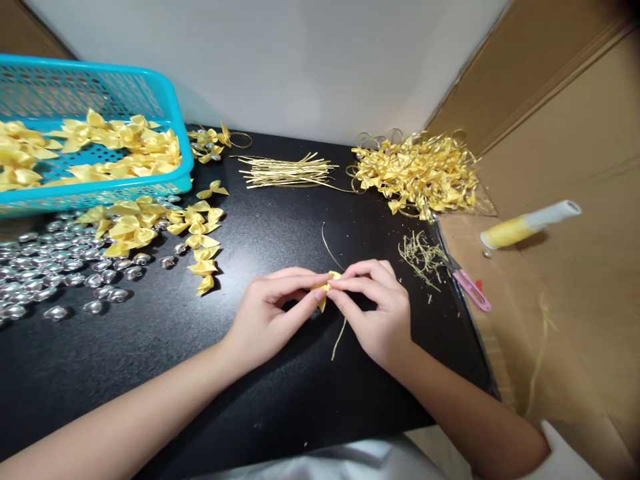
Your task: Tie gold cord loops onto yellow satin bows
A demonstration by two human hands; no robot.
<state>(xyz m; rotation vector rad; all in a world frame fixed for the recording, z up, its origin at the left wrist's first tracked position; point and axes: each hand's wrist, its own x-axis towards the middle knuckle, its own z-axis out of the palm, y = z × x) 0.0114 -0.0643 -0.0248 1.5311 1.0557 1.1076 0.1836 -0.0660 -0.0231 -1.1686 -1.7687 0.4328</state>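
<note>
My left hand [280, 307] pinches a small yellow ribbon bow [321, 303] from the left, thumb and fingers together. From the right, my right hand [377, 303] closes its thumb and fingertips on the same bow, so both hands meet over it. A thin gold cord [330, 245] rises in a curve above the fingers, and its other end hangs down below them over the black table [280, 400]. Most of the bow is hidden behind the fingertips.
At left, a turquoise basket [183, 127] holds yellow bows; more bows [203, 267] and silver beads [65, 257] lie beside it. Behind are gold cords [287, 171] and a heap of finished bows [420, 170]. Cord scraps [423, 257], pink-handled scissors [473, 290] and a ribbon roll [525, 225] lie right.
</note>
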